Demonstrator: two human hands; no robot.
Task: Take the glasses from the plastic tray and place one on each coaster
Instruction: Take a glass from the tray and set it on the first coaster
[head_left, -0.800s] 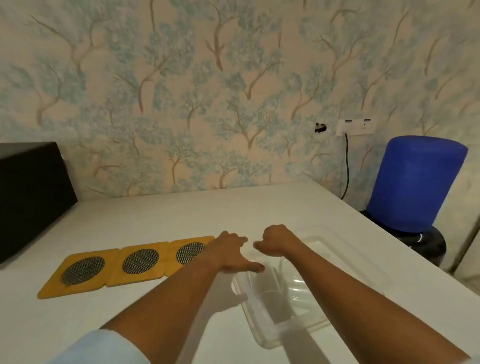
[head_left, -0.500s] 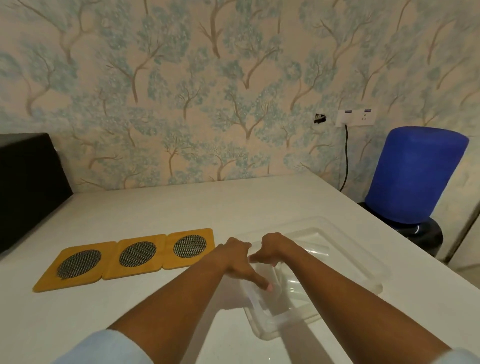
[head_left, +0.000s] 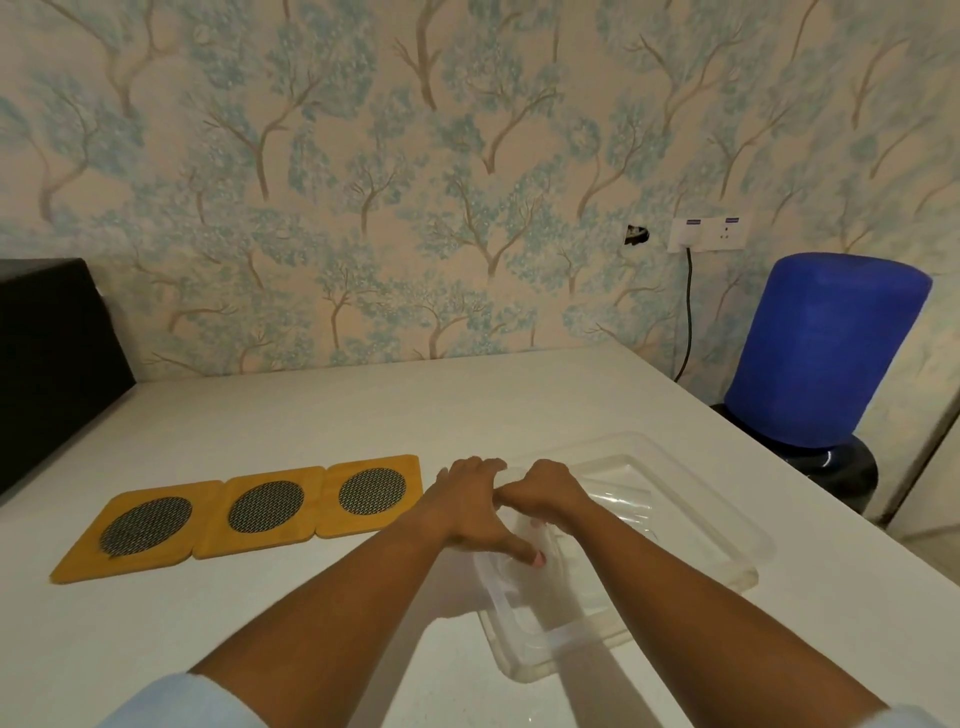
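Over the plastic tray (head_left: 727, 525) at right, both hands have dropped lower vs. a moment ago. Left hand (head_left: 467, 512) fingers spread, thumb pressing near tray's left rim; right hand (head_left: 543, 493) curled shut inside, can't tell on what. Glasses (head_left: 618, 501) lie clear in tray, hard to see. Three coasters (head_left: 260, 512) w/ nothing on them, so first pick seems about to start.

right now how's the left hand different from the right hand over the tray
The left hand reaches in over the plastic tray's near-left rim with its thumb stretched out, nail showing; the right hand sits deeper over the tray, curled knuckles-up. Both are bare, side by side and close together, low over clear glassware; whether either grips cannot be told.
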